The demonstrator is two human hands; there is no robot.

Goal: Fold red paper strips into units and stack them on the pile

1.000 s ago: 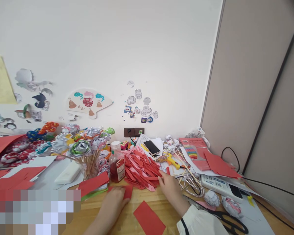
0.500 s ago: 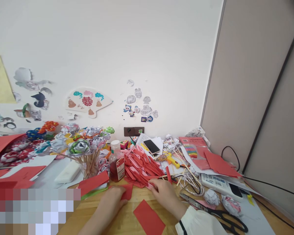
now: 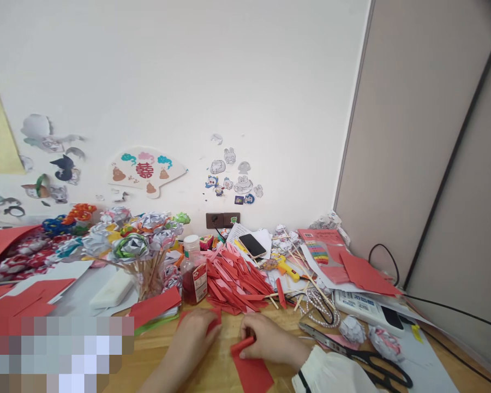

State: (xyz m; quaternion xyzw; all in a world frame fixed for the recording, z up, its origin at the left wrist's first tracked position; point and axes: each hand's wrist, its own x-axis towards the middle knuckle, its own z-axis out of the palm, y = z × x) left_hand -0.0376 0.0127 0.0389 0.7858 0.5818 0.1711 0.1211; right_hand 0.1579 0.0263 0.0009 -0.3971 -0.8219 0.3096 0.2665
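My right hand (image 3: 265, 337) pinches the upper edge of a red paper rectangle (image 3: 252, 372) between thumb and fingers. That edge is lifted, while the lower part lies toward the front of the wooden table. To the left, my left hand (image 3: 195, 332) rests curled over a smaller piece of red paper (image 3: 215, 316), which shows past its fingers; its fingertips are partly hidden. Just beyond both hands spreads a heap of folded red and pink paper strips (image 3: 235, 278). Near my right forearm lie black-handled scissors (image 3: 352, 352), opened slightly.
A bottle of reddish liquid (image 3: 194, 275) stands left of the strips. Behind are a phone (image 3: 252, 245) and a yellow glue gun (image 3: 286, 267). Bead strings (image 3: 321, 308) and crumpled paper (image 3: 352, 329) lie right. Paper flowers (image 3: 133, 245) stand at left, with red sheets (image 3: 157, 303) nearby.
My right hand has moved from the strip heap down toward me and taken hold of the red paper rectangle, lifting its edge. My left hand has shifted slightly right, over its red paper.
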